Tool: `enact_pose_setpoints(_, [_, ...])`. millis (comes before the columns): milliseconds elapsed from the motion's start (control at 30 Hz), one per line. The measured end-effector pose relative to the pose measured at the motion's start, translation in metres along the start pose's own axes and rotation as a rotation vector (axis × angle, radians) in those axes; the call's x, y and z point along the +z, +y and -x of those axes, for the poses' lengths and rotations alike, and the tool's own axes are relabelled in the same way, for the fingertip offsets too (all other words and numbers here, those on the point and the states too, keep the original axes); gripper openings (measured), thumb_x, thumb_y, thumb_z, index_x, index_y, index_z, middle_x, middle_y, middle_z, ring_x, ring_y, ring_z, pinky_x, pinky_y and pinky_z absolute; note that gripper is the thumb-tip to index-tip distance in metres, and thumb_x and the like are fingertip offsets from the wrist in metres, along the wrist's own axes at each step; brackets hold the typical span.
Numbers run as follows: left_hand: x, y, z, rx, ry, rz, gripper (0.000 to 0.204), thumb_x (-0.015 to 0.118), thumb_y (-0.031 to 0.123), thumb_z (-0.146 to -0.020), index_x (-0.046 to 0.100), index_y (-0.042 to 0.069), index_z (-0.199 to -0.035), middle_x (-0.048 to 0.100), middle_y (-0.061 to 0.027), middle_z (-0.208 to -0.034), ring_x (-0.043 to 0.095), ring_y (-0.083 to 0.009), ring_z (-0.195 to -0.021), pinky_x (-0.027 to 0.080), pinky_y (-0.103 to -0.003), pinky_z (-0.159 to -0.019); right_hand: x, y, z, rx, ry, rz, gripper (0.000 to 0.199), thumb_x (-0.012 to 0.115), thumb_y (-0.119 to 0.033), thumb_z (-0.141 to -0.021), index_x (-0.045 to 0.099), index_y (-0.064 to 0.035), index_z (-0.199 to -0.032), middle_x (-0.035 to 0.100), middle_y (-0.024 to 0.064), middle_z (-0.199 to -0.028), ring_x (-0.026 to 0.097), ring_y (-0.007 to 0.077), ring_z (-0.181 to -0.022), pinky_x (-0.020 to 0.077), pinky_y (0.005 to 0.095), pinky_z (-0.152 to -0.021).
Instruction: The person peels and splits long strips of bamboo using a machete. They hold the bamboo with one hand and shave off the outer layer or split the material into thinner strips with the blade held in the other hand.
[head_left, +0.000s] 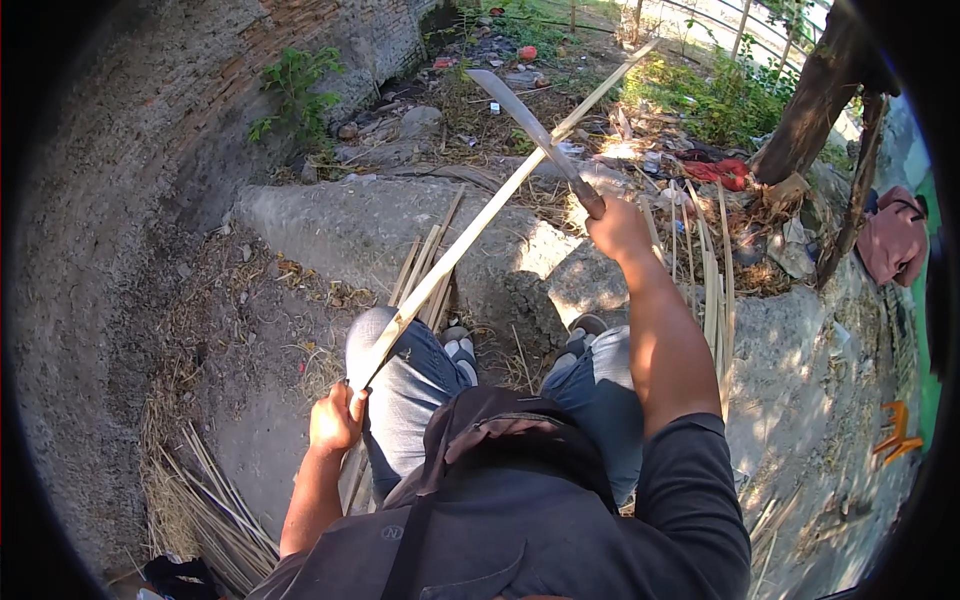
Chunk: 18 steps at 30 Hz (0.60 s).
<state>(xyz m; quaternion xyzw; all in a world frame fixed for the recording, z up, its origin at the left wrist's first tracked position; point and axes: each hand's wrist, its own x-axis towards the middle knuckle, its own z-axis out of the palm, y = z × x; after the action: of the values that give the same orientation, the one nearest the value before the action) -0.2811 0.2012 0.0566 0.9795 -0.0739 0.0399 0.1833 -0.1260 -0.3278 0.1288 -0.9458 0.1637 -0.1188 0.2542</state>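
Observation:
A long, pale split bamboo strip (pixel 480 222) slants from my left knee up to the far right. My left hand (pixel 337 418) is closed around its near end, beside the knee. In my right hand (pixel 618 228) is the handle of a machete (pixel 515 108), its broad, curved grey blade pointing to the far left. The blade crosses the strip a little beyond the middle; whether it touches or cuts into the wood I cannot tell. Both arms reach forward from my seated body.
Bamboo strips lie near my left knee (pixel 428 262), to the right of my right arm (pixel 712 280) and at the lower left (pixel 215 500). A concrete slab (pixel 340 225) lies ahead. A rough wall (pixel 110 250) rises on the left, a tree trunk (pixel 815 95) at the right.

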Motion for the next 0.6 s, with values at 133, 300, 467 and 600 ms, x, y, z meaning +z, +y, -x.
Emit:
enact_pose_setpoints(133, [-0.006, -0.002, 0.001, -0.006, -0.051, 0.001, 0.046, 0.060, 0.046, -0.100, 0.053, 0.003, -0.085, 0.065, -0.0256, -0.072, 0.065, -0.0499, -0.071, 0.051, -0.054, -0.064, -0.004, 0.016, -0.002, -0.083, -0.153, -0.078, 0.027, 0.069, -0.027, -0.083, 0.071, -0.0052, -0.098, 0.072, 0.0201, -0.088, 0.071, 0.0371, -0.087, 0.0535, 0.0465, -0.076])
enact_pose_setpoints(300, [-0.002, 0.004, -0.004, 0.014, -0.041, 0.010, 0.046, 0.060, 0.045, -0.100, 0.053, 0.002, -0.086, 0.064, -0.0258, -0.071, 0.065, -0.0499, -0.070, 0.051, -0.054, -0.063, -0.006, -0.017, 0.026, -0.492, -0.187, 0.189, 0.019, 0.073, -0.025, -0.078, 0.072, -0.0116, -0.092, 0.073, 0.0130, -0.081, 0.070, 0.0329, -0.078, 0.0526, 0.0422, -0.074])
enact_pose_setpoints(467, [-0.005, -0.003, 0.000, 0.002, -0.043, 0.022, 0.046, 0.061, 0.044, -0.100, 0.053, 0.002, -0.084, 0.063, -0.0251, -0.070, 0.065, -0.0493, -0.068, 0.051, -0.054, -0.061, -0.001, -0.053, 0.038, -0.841, -0.224, 0.403, 0.017, 0.075, -0.022, -0.072, 0.070, -0.0186, -0.088, 0.071, 0.0050, -0.073, 0.071, 0.0270, -0.075, 0.0461, 0.0367, -0.089])
enact_pose_setpoints(600, [0.000, -0.002, 0.000, 0.013, -0.037, 0.063, 0.047, 0.061, 0.046, -0.100, 0.053, 0.002, -0.084, 0.063, -0.0248, -0.068, 0.065, -0.0492, -0.068, 0.051, -0.053, -0.061, -0.002, 0.002, -0.002, -0.354, 0.056, 0.119, 0.020, 0.074, -0.024, -0.077, 0.070, -0.0092, -0.090, 0.071, 0.0161, -0.078, 0.068, 0.0381, -0.078, 0.0526, 0.0488, -0.074])
